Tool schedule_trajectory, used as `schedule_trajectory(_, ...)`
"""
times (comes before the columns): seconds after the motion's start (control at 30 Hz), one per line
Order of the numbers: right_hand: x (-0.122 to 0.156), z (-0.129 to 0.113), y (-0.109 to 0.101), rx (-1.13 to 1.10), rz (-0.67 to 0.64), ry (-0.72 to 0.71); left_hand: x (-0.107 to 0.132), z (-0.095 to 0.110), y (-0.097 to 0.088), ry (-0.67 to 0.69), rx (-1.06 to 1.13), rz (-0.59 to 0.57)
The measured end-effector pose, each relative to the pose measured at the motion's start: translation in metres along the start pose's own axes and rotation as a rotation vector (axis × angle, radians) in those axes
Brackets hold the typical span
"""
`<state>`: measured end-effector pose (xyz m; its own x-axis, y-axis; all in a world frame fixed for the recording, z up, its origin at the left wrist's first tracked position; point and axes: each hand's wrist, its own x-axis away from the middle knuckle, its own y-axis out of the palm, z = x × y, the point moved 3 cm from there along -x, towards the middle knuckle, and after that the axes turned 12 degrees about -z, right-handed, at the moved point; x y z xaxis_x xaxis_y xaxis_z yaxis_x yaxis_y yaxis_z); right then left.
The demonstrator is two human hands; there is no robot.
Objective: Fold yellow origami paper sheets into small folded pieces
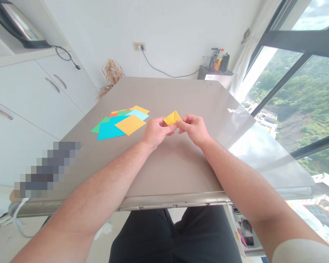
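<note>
Black trousers (145, 237) run out of view at the bottom. Over the grey-brown tabletop (167, 171), the left hand (155, 132) and right hand (194, 128) pinch folded yellow paper (173, 117), some fingertips hidden behind it. Leftward, coloured paper sheets (111, 128) overlap, partly covering one another. Farther off, an orange bottle's (217, 65) label is illegible.

A: Status on the paper (172, 117)?
B: Yellow, sm., folded; approx. diamond outline, one corner ptg. fwd. Crease lines cross its face.
A: Pos.?
B: Btwn L hand (157, 131) & R hand (194, 128), pinched at both sides, creased face twd. cam.
A: Lower edge?
B: Partly hidden; layer ct. too sm. to tell.
</note>
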<state>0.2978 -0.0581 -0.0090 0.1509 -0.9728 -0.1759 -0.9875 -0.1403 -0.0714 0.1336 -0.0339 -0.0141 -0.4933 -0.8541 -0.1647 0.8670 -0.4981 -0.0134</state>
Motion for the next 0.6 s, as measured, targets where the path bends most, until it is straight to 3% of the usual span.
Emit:
schedule_trajectory(0.37, 0.0001, 0.0012, 0.0043, -0.046, -0.046, 0.001, 0.0006, 0.0038, 0.0043, 0.048, 0.017, 0.005)
schedule_trajectory(0.6, -0.0012, 0.0045, 0.0009, -0.01, 0.033, 0.004, -0.0011, -0.0028, -0.0006, 0.021, 0.03, 0.039)
